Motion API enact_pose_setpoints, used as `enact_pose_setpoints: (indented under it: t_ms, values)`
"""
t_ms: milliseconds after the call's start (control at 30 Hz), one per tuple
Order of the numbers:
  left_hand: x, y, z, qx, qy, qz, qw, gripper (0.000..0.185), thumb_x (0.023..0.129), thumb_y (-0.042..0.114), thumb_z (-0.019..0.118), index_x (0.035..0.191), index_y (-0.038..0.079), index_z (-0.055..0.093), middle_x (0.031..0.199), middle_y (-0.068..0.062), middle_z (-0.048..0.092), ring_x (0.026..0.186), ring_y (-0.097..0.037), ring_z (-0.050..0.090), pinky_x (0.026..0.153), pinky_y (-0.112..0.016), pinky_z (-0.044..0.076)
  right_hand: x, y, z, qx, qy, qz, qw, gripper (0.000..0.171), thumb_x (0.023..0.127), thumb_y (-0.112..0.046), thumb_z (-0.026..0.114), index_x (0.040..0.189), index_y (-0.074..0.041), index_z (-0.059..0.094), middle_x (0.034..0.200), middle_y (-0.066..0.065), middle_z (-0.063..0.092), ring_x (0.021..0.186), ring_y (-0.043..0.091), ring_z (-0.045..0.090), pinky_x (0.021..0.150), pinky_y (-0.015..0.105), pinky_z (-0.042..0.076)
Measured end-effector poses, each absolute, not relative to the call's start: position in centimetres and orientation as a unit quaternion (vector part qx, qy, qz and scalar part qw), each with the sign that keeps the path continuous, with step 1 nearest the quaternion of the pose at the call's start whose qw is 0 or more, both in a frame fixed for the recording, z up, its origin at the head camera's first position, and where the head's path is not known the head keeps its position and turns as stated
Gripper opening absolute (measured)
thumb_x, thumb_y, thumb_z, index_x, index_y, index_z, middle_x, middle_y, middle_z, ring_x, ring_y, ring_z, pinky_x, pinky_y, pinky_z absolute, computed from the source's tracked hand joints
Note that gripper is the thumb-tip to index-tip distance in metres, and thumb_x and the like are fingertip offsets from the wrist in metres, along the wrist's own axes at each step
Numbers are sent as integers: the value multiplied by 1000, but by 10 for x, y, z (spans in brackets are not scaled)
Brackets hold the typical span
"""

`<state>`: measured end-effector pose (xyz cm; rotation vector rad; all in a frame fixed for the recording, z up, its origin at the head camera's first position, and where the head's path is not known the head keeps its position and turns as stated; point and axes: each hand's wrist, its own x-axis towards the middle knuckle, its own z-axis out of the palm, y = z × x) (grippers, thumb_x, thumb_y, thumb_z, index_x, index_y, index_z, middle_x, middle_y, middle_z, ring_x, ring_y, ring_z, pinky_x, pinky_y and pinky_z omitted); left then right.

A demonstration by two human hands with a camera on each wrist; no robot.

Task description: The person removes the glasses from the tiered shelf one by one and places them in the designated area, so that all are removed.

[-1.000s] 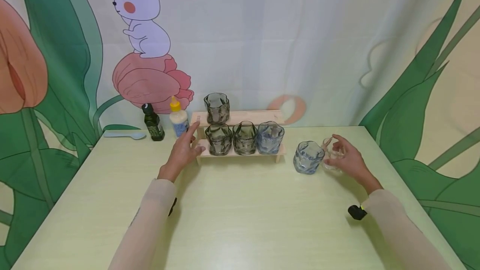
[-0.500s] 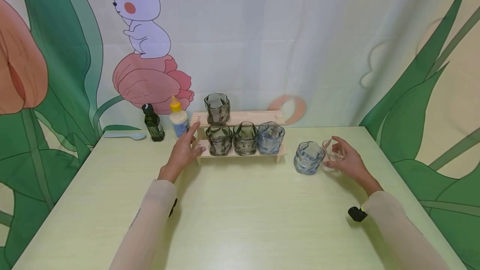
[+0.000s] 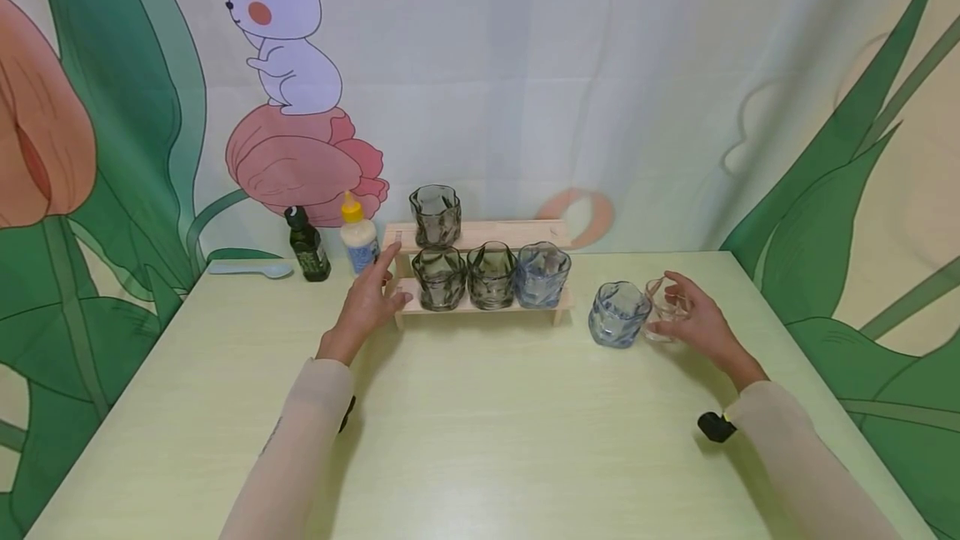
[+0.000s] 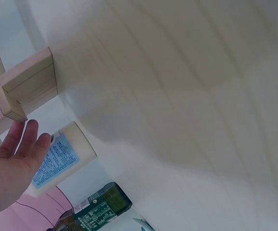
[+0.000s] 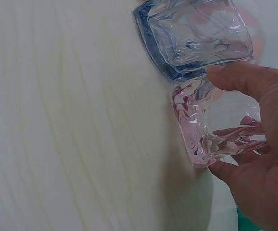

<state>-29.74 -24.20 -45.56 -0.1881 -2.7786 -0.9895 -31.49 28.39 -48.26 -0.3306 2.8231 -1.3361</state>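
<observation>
In the head view my left hand [image 3: 365, 302] holds the left end of a two-tier wooden rack [image 3: 513, 233], thumb by the lower shelf. The left wrist view shows its fingertips against the rack's wooden end [image 4: 8, 106]. My right hand [image 3: 693, 317] grips a clear, pink-tinted glass [image 5: 191, 125] standing on the table at right, thumb and fingers on opposite sides. Just left of it stands a blue-tinted glass [image 3: 618, 315]. The lower shelf bears two grey glasses [image 3: 440, 279] and a blue glass [image 3: 542, 275]; another grey glass [image 3: 437, 217] stands on the upper shelf's left end.
Left of the rack stand a white bottle with a yellow nozzle [image 3: 360, 238] and a dark green bottle [image 3: 307, 247]. A pale blue spoon [image 3: 251, 270] lies at the table's back left. A printed curtain [image 3: 487, 90] hangs behind the table [image 3: 487, 440].
</observation>
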Motion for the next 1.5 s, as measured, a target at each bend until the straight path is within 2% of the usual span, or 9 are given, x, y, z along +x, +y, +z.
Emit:
enact_pose_setpoints:
  t_ms: [433, 567, 700, 900, 1267, 1500]
  values:
    - [-296, -240, -454, -54, -937, -336, 83, 85, 91, 13, 73, 159, 25, 23, 122, -24, 55, 102, -39, 58, 83, -53, 47, -315, 288, -476, -105, 894, -434, 34, 104, 82, -22, 83, 160, -10, 17, 156, 33, 30, 143, 52, 30, 109, 70, 29]
    - [-296, -240, -453, -52, -936, -338, 79, 85, 91, 13, 73, 159, 25, 23, 124, -24, 55, 105, -40, 58, 85, -55, 48, -312, 293, -467, -112, 884, -453, 40, 98, 85, -20, 80, 160, -11, 18, 158, 33, 26, 146, 54, 23, 110, 72, 23]
    - [-296, -240, -453, -51, -937, -337, 79, 85, 91, 13, 73, 159, 25, 22, 124, -25, 55, 106, -41, 58, 86, -55, 47, -313, 296, -458, -119, 881, -458, 28, 93, 87, -21, 78, 160, -12, 20, 159, 31, 27, 147, 53, 21, 111, 73, 21]
    - [-298, -241, -456, -56, -936, -337, 82, 85, 91, 13, 73, 159, 24, 23, 122, -25, 55, 102, -40, 58, 82, -53, 48, -319, 290, -440, -129, 880, -457, 10, 92, 90, -22, 76, 160, -12, 18, 160, 29, 26, 145, 51, 27, 109, 70, 28]
    - [-298, -240, -455, -53, -938, -333, 77, 85, 92, 14, 72, 159, 25, 22, 123, -24, 55, 102, -39, 57, 81, -52, 48, -338, 253, -394, -158, 876, -457, -3, 93, 88, -26, 77, 161, -22, 19, 162, 22, 28, 148, 42, 28, 114, 64, 27]
    - [-297, -240, -453, -53, -938, -333, 77, 85, 91, 14, 73, 159, 24, 22, 123, -25, 55, 105, -40, 58, 83, -54, 48, -357, 212, -376, -190, 865, -464, -6, 91, 86, -22, 79, 159, -19, 24, 160, 23, 30, 148, 40, 30, 114, 61, 30]
